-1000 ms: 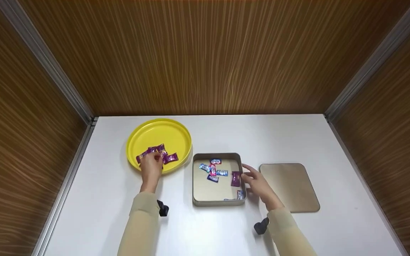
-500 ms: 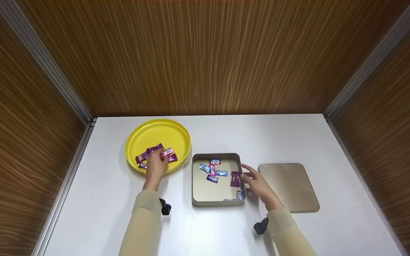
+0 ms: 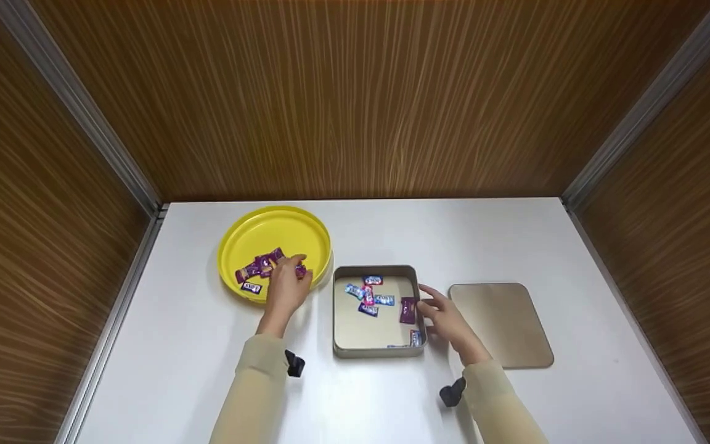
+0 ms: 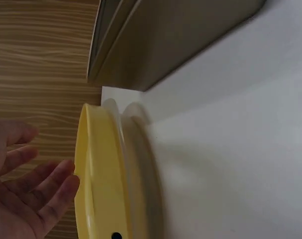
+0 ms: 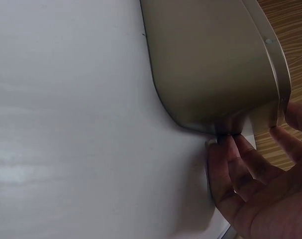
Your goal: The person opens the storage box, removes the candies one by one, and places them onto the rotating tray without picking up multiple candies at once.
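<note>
My left hand [image 3: 287,288] is over the near right part of a yellow round plate [image 3: 299,225]. Its fingers are spread, and in the left wrist view the hand [image 4: 29,194] appears to hold nothing. Purple-wrapped candies [image 3: 262,264] lie in the plate, one partly seen between the fingers. A dark candy with a white label [image 3: 251,288] lies close to the hand. My right hand [image 3: 450,320] grips the right wall of a square metal tin [image 3: 355,330], with fingers [image 5: 260,167] against its outside. Inside are several small blue and pink candies [image 3: 384,300] and a larger purple one [image 3: 408,310].
A flat metal lid [image 3: 503,327] lies on the white table [image 3: 379,401] to the right of the tin. Wood-patterned panels [image 3: 355,98] enclose the back and both sides.
My left hand has shifted right across the plate and its fingers have spread. The pink candy at its fingertips half a second ago is now out of sight. The right hand and tin stay put.
</note>
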### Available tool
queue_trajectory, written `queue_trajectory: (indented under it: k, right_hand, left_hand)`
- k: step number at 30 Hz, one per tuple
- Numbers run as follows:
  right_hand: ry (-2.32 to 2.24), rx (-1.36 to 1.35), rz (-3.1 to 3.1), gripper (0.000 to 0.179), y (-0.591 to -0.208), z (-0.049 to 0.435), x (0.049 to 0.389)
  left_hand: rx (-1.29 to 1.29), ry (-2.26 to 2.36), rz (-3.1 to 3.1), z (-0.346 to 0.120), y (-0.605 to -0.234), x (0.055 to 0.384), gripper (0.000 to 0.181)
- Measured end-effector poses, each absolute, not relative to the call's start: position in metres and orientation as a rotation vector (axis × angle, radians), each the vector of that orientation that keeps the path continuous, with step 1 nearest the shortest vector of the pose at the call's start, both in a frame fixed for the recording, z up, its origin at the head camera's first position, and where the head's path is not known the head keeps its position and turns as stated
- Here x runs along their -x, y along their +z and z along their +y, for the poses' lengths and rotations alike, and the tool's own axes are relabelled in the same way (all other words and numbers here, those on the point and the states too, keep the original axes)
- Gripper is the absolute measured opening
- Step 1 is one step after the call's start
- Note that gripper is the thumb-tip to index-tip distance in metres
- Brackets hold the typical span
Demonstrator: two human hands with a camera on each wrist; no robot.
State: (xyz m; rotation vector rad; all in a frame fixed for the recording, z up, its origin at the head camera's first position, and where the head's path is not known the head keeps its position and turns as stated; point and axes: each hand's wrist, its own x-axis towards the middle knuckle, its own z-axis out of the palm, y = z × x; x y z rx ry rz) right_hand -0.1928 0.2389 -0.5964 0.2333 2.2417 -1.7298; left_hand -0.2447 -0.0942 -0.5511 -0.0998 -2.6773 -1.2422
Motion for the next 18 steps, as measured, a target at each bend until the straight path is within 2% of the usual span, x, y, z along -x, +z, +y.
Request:
queue_trajectory:
  k: [12,18]
  right_hand:
    - [-1.756,-0.200,2.240,0.052,-0.602,0.242,0.193]
    - [-1.764,-0.200,2.245,0.051,-0.603,0.241,0.193]
  left_hand:
    - [0.285,-1.230,-2.901,-0.040,-0.535,0.216,0.032]
    - [0.465,-1.063,-2.966,-0.015,-0.540,0.203,0.039]
